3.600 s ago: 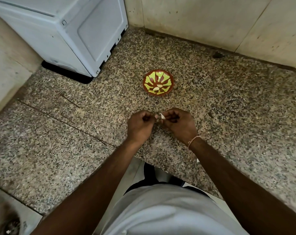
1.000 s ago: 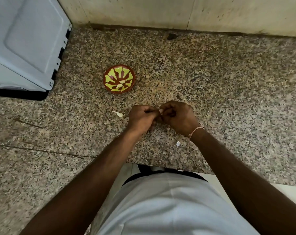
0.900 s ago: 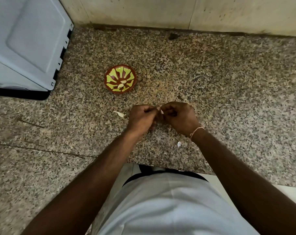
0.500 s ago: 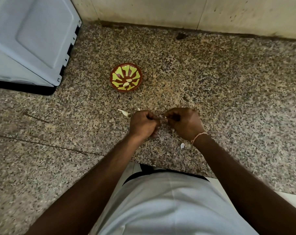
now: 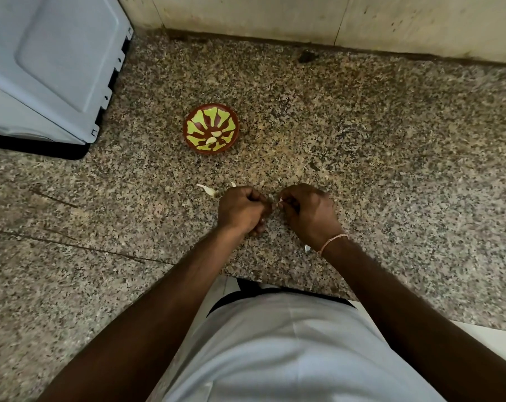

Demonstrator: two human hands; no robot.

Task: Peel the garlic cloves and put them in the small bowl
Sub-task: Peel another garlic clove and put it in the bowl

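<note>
A small red bowl (image 5: 188, 127) with a yellow-green pattern stands on the speckled granite counter (image 5: 376, 146), with peeled garlic cloves (image 5: 212, 137) lying in it. Nearer to me, my left hand (image 5: 241, 208) and my right hand (image 5: 308, 211) are held close together above the counter, fingers curled. Between their fingertips they pinch a garlic clove (image 5: 278, 202), of which only a pale sliver shows. The bowl lies beyond my left hand and a little to its left.
Pale bits of garlic skin (image 5: 206, 189) lie on the counter just left of my left hand, and another scrap (image 5: 306, 248) sits by my right wrist. A grey-white appliance (image 5: 48, 65) fills the back left corner. A tiled wall (image 5: 304, 18) closes the back.
My two hands have drawn slightly apart while still pinching the clove. The view has shifted a little, so the bowl and appliance sit further right in the frame.
</note>
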